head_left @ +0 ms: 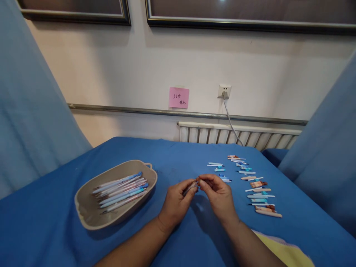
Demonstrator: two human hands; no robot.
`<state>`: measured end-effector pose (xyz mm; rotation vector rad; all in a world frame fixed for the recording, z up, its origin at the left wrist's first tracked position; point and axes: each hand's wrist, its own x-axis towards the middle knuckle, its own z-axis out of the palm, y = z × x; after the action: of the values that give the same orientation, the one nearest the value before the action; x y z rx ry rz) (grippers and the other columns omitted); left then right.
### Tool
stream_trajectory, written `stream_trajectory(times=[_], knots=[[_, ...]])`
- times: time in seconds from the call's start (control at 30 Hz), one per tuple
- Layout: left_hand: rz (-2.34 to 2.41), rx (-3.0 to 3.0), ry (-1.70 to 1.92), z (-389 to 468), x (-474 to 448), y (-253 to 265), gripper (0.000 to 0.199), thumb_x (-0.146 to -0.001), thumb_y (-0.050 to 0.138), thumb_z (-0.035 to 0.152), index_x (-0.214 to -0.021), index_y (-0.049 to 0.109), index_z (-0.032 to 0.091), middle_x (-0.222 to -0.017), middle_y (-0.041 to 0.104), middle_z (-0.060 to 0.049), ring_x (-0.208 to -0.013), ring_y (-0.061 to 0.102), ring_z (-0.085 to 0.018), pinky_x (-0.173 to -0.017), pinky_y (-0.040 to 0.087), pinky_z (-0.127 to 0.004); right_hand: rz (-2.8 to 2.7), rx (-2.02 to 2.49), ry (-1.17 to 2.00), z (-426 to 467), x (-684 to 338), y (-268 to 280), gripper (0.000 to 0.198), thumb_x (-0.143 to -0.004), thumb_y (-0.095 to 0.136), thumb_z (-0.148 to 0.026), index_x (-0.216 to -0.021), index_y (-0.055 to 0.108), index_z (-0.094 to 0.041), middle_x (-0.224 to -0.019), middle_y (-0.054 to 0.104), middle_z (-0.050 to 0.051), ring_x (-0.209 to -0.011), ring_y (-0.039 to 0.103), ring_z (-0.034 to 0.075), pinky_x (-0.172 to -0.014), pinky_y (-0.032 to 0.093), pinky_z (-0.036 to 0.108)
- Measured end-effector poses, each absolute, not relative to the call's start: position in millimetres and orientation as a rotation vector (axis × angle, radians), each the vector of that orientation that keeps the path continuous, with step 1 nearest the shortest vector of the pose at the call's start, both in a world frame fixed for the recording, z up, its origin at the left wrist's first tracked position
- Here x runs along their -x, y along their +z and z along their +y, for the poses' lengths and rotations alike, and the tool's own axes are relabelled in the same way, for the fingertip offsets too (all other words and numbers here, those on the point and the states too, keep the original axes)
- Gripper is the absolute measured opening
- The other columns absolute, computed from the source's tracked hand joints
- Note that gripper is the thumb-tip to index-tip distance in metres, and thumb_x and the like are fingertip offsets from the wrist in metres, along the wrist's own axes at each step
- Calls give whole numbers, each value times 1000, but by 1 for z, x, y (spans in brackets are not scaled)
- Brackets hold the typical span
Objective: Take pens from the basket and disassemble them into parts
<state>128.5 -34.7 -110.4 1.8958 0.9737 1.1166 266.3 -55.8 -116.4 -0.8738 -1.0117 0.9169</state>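
My left hand (179, 198) is closed around a slim, pale pen part (190, 187), mostly hidden by the fingers. Its fingertips meet those of my right hand (216, 191), which pinches the near end of the same piece; what exactly sits between the right fingertips is too small to make out. To the left, a beige basin (89, 221) holds several pens (122, 191) in pale blue, white and pinkish brown. On the right lie rows of separated pen parts (261, 196): barrels, white refills and blue or brown pieces. A smaller group of parts (215, 164) lies just beyond my right hand.
A blue cloth (172, 155) covers the table. Near the front right lies a yellow cloth (280, 248). Behind the table are a radiator (217, 134), a metal rail (139, 110) and a plugged-in cable (230, 120). Blue curtains (30, 100) hang at both sides.
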Motion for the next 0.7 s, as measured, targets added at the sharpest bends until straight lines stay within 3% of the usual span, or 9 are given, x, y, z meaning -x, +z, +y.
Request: stream_trajectory(times=[0.13, 0.23, 0.33, 0.43, 0.53, 0.7], knots=[[1011, -1715, 1049, -31, -132, -114, 36, -86, 48, 44, -100, 64, 15, -69, 64, -1, -48, 55, -10, -48, 44, -21, -904, 1047, 932, -44, -275, -128, 30, -69, 69, -42, -84, 65, -16, -72, 66, 3, -63, 59, 16, -58, 47, 27], [1046, -1632, 995, -27, -133, -118, 41, -85, 46, 49, -98, 63, 14, -65, 60, 0, -40, 50, -8, -41, 39, -19, -976, 1282, 953, -33, -291, -143, 32, -73, 61, -46, -78, 65, -15, -68, 64, 3, -58, 56, 15, -53, 43, 26], [1054, -1549, 883, -23, -135, -124, 48, -84, 44, 54, -106, 59, 13, -62, 59, 2, -36, 47, -8, -34, 34, -18, -1307, 1673, 861, -25, -312, -157, 21, -76, 57, -36, -72, 65, -16, -63, 64, 3, -58, 57, 16, -53, 40, 25], [1031, -1436, 795, -20, -137, -128, 52, -83, 43, 56, -110, 57, 13, -58, 56, 3, -32, 41, -6, -31, 28, -17, -1472, 1939, 689, -21, -333, -164, 7, -71, 61, -23, -66, 65, -18, -63, 66, 2, -62, 59, 16, -57, 38, 24], [1005, -1310, 779, -20, -138, -129, 53, -82, 45, 57, -108, 58, 13, -57, 53, 4, -33, 37, -5, -31, 24, -16, -1452, 2011, 623, -19, -344, -164, 13, -74, 58, -26, -66, 64, -18, -65, 66, 4, -62, 59, 17, -56, 36, 26], [895, -1115, 809, -21, -137, -128, 42, -81, 54, 48, -102, 60, 13, -67, 59, 0, -43, 48, -6, -38, 32, -16, -1471, 2102, 544, -21, -345, -159, 18, -78, 56, -32, -67, 64, -20, -67, 68, 6, -64, 60, 19, -56, 34, 27]])
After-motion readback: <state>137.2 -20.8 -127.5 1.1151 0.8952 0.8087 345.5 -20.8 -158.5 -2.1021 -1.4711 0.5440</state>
